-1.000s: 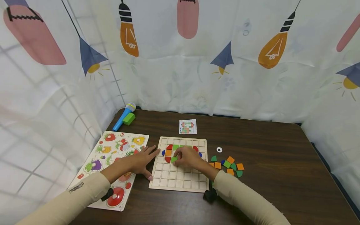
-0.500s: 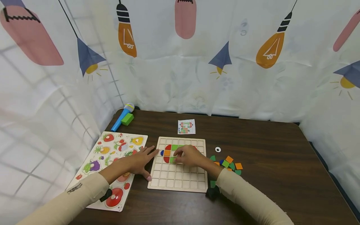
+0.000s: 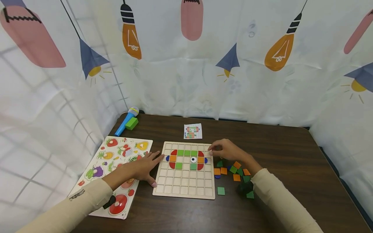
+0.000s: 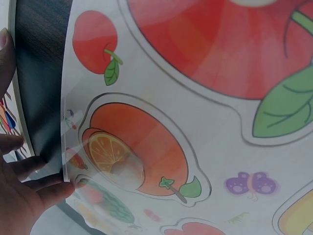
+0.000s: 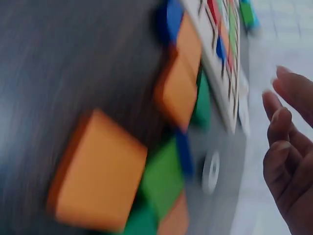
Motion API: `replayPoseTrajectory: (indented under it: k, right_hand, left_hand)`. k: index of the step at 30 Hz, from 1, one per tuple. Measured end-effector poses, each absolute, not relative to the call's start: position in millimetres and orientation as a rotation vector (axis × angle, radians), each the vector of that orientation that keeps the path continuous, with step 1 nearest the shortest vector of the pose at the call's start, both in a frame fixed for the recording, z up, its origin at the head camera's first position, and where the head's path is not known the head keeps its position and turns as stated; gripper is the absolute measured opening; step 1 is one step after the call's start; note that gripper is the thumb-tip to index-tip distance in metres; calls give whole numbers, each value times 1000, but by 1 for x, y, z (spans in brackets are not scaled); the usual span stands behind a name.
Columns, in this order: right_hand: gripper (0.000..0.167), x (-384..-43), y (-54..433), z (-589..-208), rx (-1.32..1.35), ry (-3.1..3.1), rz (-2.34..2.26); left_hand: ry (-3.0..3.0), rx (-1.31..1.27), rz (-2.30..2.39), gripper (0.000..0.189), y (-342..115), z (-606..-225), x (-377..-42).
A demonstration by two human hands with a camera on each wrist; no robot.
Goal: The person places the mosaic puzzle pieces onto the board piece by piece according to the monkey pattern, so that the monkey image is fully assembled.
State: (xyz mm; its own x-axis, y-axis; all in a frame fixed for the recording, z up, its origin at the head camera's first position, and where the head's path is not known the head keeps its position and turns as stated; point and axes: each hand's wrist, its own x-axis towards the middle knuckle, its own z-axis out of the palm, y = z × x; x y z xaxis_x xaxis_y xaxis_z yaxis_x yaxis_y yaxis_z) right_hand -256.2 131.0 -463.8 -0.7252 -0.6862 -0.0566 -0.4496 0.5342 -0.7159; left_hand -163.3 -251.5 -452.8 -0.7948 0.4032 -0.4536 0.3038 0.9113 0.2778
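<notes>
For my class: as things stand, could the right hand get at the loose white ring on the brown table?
Probably yes: the right hand looks empty and close by, and the right wrist view, though blurred, shows nothing lying on the loose white ring.

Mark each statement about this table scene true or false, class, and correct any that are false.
1. A white ring lies on the grid board. True.
2. The picture card lies on the grid board. False: it lies on the table, beyond the board's far edge.
3. A green block lies beside the blue microphone. True.
4. All the coloured pieces are on the grid board. False: several lie loose on the table.
5. The fruit board lies left of the grid board. True.
</notes>
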Motion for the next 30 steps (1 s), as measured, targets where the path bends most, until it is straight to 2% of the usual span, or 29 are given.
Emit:
replayPoseTrajectory:
  k: [10, 18, 30]
  right_hand:
    - [19, -264, 190, -470, -915, 2540, -880]
    - [31, -267, 195, -480, -891, 2545, -737]
    - [14, -266, 192, -488, -907, 2600, -769]
  left_hand:
    - [2549, 495, 262, 119, -252, -454, -161]
    - [2547, 496, 266, 119, -252, -452, -162]
    - [2551, 491, 257, 119, -252, -452, -161]
